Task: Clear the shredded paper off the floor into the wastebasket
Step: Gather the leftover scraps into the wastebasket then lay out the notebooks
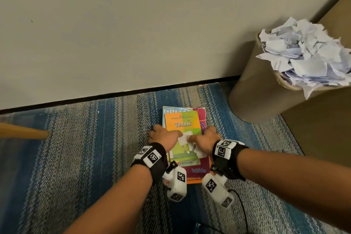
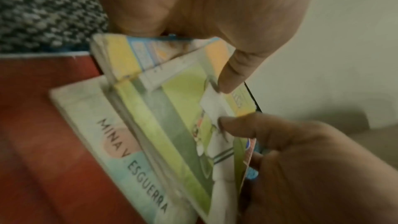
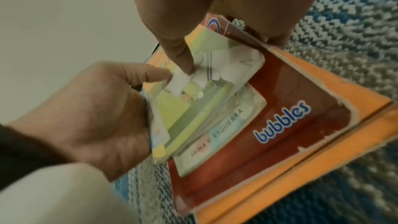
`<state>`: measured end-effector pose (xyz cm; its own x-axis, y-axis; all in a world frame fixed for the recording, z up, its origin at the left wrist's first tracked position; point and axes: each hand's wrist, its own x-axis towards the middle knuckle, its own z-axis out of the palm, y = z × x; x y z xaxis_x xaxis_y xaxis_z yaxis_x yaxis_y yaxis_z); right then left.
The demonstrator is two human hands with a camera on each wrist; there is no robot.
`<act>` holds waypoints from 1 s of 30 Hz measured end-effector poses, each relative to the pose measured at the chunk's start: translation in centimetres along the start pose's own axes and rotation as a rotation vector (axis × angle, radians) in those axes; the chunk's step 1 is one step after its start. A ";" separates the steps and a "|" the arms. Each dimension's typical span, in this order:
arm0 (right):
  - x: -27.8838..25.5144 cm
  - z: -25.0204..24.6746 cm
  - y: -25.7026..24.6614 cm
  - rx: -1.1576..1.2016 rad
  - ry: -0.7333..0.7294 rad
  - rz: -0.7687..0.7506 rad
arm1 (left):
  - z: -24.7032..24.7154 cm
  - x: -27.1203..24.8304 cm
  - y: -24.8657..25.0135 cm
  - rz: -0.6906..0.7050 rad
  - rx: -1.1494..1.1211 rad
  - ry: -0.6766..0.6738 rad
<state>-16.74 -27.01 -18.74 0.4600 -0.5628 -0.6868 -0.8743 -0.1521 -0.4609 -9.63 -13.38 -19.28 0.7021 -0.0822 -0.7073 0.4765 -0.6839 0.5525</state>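
- Nearest are both forearms with black wristbands, reaching to a stack of books on the striped carpet.
- The left hand and right hand grip the stack's sides, thumbs pressing a paper scrap on the top cover.
- Far right, the wastebasket is heaped with shredded paper.
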 end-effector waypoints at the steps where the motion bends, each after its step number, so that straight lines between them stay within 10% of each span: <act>1: 0.0 -0.1 -0.1 0.074 -0.028 -0.020 | -0.2 0.1 -0.1 -0.016 -0.183 -0.018; 8: -0.8 -3.0 -4.1 0.337 -0.173 -0.373 | -5.2 -1.4 2.9 0.266 -0.648 -0.214; 12: -0.3 -3.6 -7.5 0.355 -0.151 -0.581 | -7.7 -1.7 5.9 0.518 -0.664 -0.054; 21: -0.4 -1.9 -6.8 0.246 -0.097 -0.682 | -5.2 -0.2 4.1 0.564 -0.308 0.126; 30: -0.2 -1.9 -5.6 0.125 -0.088 -0.658 | -6.1 1.0 1.2 0.630 0.009 0.036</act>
<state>-12.21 -27.60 -14.92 0.9061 -0.3159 -0.2814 -0.3856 -0.3429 -0.8566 -5.16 -9.84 -16.65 0.8639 -0.4472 -0.2316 -0.0388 -0.5177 0.8547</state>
